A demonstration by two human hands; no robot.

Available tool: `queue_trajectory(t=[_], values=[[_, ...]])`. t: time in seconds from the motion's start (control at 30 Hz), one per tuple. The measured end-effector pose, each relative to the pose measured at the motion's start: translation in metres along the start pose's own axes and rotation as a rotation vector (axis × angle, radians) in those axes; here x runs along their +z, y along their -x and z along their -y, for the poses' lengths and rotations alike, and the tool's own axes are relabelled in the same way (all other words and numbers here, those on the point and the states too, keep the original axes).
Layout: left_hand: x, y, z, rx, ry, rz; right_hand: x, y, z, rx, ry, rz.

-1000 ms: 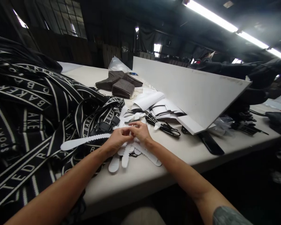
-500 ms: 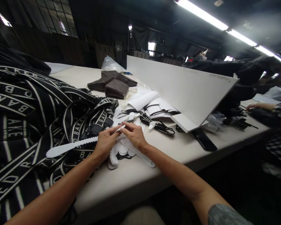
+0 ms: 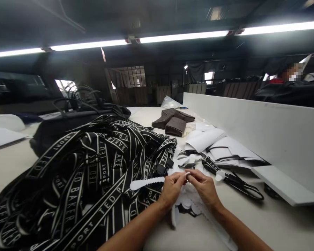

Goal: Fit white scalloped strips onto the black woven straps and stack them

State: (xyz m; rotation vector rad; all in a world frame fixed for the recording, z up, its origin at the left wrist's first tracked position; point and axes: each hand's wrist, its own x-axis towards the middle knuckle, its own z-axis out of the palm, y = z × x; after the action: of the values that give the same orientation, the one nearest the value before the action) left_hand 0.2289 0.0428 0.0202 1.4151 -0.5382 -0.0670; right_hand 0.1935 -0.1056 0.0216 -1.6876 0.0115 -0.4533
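Observation:
A white strip with a scalloped edge and a rounded end passes through my left hand, which is closed on it. Its rounded end sticks out to the left, over black straps. My right hand meets the left one fingertip to fingertip, pinching the curled other end of the strip. Beneath both hands lies a pile of similar white strips, partly hidden by the fingers. A large heap of black webbing straps with white lettering and edge lines spreads left of my hands.
Dark brown pouches lie farther back on the pale table. White paper sheets and a bundled black strap sit to the right, before an upright white panel. A black bag stands behind the strap heap.
The head view has turned left and levelled, so the hands and table appear farther right. Both hands still hold the strip, and its end now curls between the fingertips.

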Motion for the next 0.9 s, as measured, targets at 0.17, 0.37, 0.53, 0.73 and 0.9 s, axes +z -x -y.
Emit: queue_trajectory(t=[0.17,0.37,0.53,0.73,0.9], values=[[0.001,0.000,0.002,-0.041,0.068,-0.001,-0.002,-0.003,0.000,0.072,-0.095,0.018],[0.001,0.002,0.003,-0.122,0.150,0.042,-0.002,0.001,0.004,0.048,-0.063,-0.020],[0.004,0.002,0.003,-0.178,0.203,0.053,0.001,0.003,-0.003,-0.048,0.027,-0.076],[0.005,-0.004,0.012,-0.225,0.233,-0.046,-0.002,-0.001,-0.011,-0.038,0.003,-0.125],[-0.006,-0.017,0.014,-0.196,0.138,-0.163,-0.022,-0.018,0.005,0.027,-0.323,-0.362]])
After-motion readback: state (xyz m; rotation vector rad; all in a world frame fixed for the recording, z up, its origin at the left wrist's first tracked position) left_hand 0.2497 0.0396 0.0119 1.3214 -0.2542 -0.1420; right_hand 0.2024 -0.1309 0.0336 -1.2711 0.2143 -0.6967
